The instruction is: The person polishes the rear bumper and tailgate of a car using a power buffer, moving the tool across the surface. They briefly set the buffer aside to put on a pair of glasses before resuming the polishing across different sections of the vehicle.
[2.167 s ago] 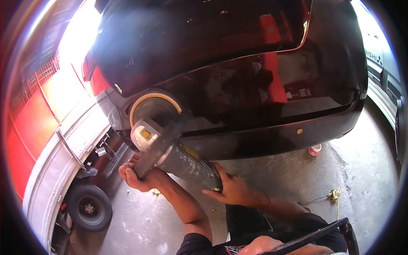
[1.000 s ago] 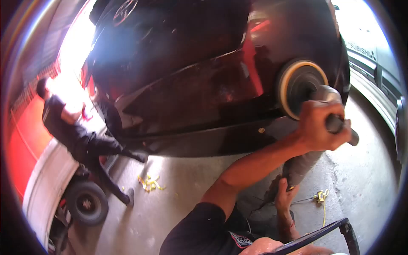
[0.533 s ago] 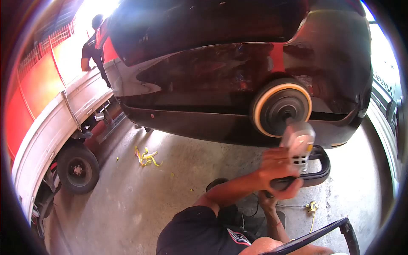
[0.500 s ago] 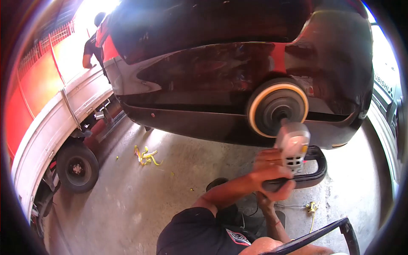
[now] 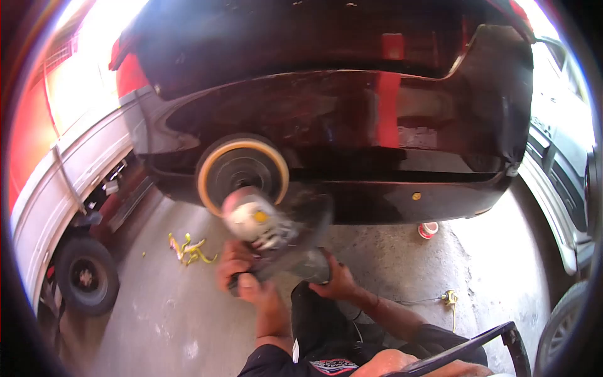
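Observation:
I crouch behind a black car's rear bumper (image 5: 389, 201). Both hands hold a power polisher (image 5: 264, 226) whose round yellow-edged pad (image 5: 242, 176) lies flat against the left part of the bumper. My left hand (image 5: 242, 276) grips the polisher's side handle below the grey head. The tool's dark rear body is in the grasp of my right hand (image 5: 336, 283). The polisher looks blurred.
A grey and red truck with a small wheel (image 5: 85, 276) stands at the left. Yellow scraps (image 5: 188, 248) lie on the concrete floor. A small red and white can (image 5: 428, 229) sits under the bumper; a yellow plug (image 5: 449, 296) lies further right. A white car (image 5: 559, 188) stands at the right.
The polisher has swung from the right part of the bumper to the left part, with both hands following. The person by the truck is out of view.

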Demonstrator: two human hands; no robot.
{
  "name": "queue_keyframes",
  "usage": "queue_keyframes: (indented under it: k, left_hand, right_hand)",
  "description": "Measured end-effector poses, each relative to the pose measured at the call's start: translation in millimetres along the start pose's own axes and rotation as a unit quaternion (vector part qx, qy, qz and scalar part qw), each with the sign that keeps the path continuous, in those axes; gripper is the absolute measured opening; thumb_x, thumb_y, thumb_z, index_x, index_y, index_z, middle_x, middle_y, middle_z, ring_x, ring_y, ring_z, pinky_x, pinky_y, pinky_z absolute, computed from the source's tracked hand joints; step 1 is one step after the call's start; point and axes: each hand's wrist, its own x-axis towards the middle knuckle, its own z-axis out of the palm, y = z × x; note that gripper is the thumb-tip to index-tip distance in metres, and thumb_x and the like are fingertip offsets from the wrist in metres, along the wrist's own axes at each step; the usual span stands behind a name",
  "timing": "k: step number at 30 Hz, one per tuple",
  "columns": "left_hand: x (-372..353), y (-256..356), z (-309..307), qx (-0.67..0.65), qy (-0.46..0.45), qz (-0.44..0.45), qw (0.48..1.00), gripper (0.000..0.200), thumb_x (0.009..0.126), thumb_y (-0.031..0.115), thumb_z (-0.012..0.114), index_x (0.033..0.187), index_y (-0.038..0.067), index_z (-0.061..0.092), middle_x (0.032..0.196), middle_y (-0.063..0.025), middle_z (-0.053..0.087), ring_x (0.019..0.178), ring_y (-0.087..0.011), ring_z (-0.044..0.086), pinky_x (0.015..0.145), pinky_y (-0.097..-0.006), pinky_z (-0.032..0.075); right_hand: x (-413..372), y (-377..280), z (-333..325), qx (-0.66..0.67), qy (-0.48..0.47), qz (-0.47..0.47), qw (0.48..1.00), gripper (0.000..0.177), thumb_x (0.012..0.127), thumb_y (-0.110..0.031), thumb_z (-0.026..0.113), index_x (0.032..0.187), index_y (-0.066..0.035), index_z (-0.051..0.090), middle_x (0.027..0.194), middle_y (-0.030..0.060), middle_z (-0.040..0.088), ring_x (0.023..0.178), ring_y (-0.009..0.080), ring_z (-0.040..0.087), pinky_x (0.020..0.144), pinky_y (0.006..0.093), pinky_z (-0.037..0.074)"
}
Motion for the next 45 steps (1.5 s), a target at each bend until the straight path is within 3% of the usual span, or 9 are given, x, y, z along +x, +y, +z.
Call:
queue_keyframes:
  k: [2, 7, 14, 22, 26, 33, 40, 41, 45]
  left_hand:
    - [18.8, -13.4, -8.8, -0.018, 0.022, 0.022, 0.999, 0.017, 0.084, 0.022, 0.048, 0.079, 0.008, 0.041, 0.057, -0.0011, 0.03, 0.055, -0.0163, 0.033, 0.057, -0.0345, 0.037]
    - [39.6, -23.5, -13.0, -0.078, -0.007, 0.03, 0.996, 0.017, 0.085, 0.023, 0.046, 0.08, 0.008, 0.041, 0.056, -0.0015, 0.029, 0.053, -0.0149, 0.029, 0.058, -0.0348, 0.033]
    - [7.4, 29.7, 85.1, -0.107, -0.068, -0.04, 0.991, 0.035, 0.09, 0.036, 0.058, 0.077, 0.008, 0.043, 0.057, -0.0025, 0.039, 0.056, -0.0163, 0.038, 0.059, -0.035, 0.037]
    - [-50.4, 52.4, 223.6, -0.266, -0.277, -0.017, 0.923, 0.018, 0.079, 0.02, 0.073, 0.08, 0.003, 0.065, 0.061, -0.0055, 0.061, 0.051, -0.0191, 0.058, 0.058, -0.0334, 0.049]
    - [-87.2, 60.0, 284.3, -0.287, -0.314, 0.079, 0.901, 0.019, 0.08, 0.013, 0.071, 0.087, 0.0, 0.06, 0.07, -0.0094, 0.064, 0.059, -0.0204, 0.06, 0.062, -0.0341, 0.051]
    - [-114.7, 74.9, 317.1, -0.299, -0.408, 0.012, 0.862, 0.013, 0.074, 0.0, 0.07, 0.085, -0.001, 0.063, 0.07, -0.0097, 0.067, 0.061, -0.0217, 0.065, 0.062, -0.0322, 0.052]
    - [-86.1, 53.8, 258.0, -0.218, -0.197, 0.069, 0.953, 0.017, 0.093, 0.018, 0.056, 0.09, 0.001, 0.052, 0.084, -0.0119, 0.057, 0.073, -0.0241, 0.057, 0.07, -0.0405, 0.051]
    - [-73.5, 46.4, 232.9, -0.064, -0.21, 0.189, 0.957, 0.02, 0.093, 0.021, 0.055, 0.087, 0.002, 0.052, 0.081, -0.0109, 0.056, 0.074, -0.023, 0.057, 0.069, -0.0393, 0.05]
    - [-47.8, 52.3, 216.0, -0.099, -0.136, 0.04, 0.985, 0.025, 0.089, 0.027, 0.052, 0.082, 0.003, 0.053, 0.077, -0.0095, 0.055, 0.077, -0.02, 0.055, 0.069, -0.0357, 0.047]
  right_hand:
    - [17.6, -13.7, 6.1, -0.009, -0.001, -0.038, 0.999, 0.092, 0.072, -0.028, 0.084, 0.148, -0.009, 0.036, 0.11, 0.0228, 0.069, 0.101, 0.0453, 0.068, 0.084, 0.0487, 0.056]
    - [24.5, -26.5, 3.9, 0.008, -0.071, -0.026, 0.997, 0.103, 0.073, -0.029, 0.083, 0.154, -0.01, 0.023, 0.117, 0.0279, 0.065, 0.102, 0.0519, 0.064, 0.091, 0.0531, 0.053]
    - [-43.3, -46.6, -85.9, -0.009, 0.023, 0.094, 0.995, 0.096, 0.076, -0.03, 0.081, 0.152, -0.009, 0.026, 0.112, 0.0299, 0.067, 0.102, 0.0527, 0.064, 0.089, 0.0541, 0.053]
    - [-109.4, 24.7, -138.4, 0.121, 0.25, 0.032, 0.96, 0.088, 0.073, -0.024, 0.084, 0.146, -0.008, 0.037, 0.125, 0.0171, 0.064, 0.117, 0.0233, 0.062, 0.097, 0.0402, 0.049]
    - [-121.4, 35.8, -160.0, 0.169, 0.29, 0.045, 0.941, 0.082, 0.073, -0.02, 0.081, 0.143, -0.007, 0.04, 0.128, 0.0131, 0.06, 0.12, 0.0193, 0.056, 0.099, 0.0371, 0.046]
    - [-130.8, 58.1, -168.4, 0.208, 0.344, 0.067, 0.913, 0.071, 0.073, -0.015, 0.076, 0.136, -0.004, 0.045, 0.121, 0.0126, 0.063, 0.113, 0.0204, 0.06, 0.095, 0.0346, 0.047]
    - [-103.1, 15.8, -192.9, 0.098, 0.257, -0.016, 0.961, 0.08, 0.074, -0.018, 0.076, 0.144, -0.005, 0.038, 0.112, 0.024, 0.069, 0.104, 0.0357, 0.069, 0.091, 0.0431, 0.052]
    - [-99.9, 13.5, -198.4, 0.101, 0.26, -0.02, 0.96, 0.08, 0.074, -0.018, 0.076, 0.144, -0.005, 0.038, 0.112, 0.024, 0.069, 0.104, 0.0357, 0.069, 0.091, 0.0431, 0.052]
    - [-73.5, -5.3, -215.1, 0.067, 0.127, -0.02, 0.989, 0.085, 0.075, -0.023, 0.076, 0.147, -0.006, 0.033, 0.105, 0.0289, 0.069, 0.099, 0.047, 0.066, 0.087, 0.0501, 0.053]
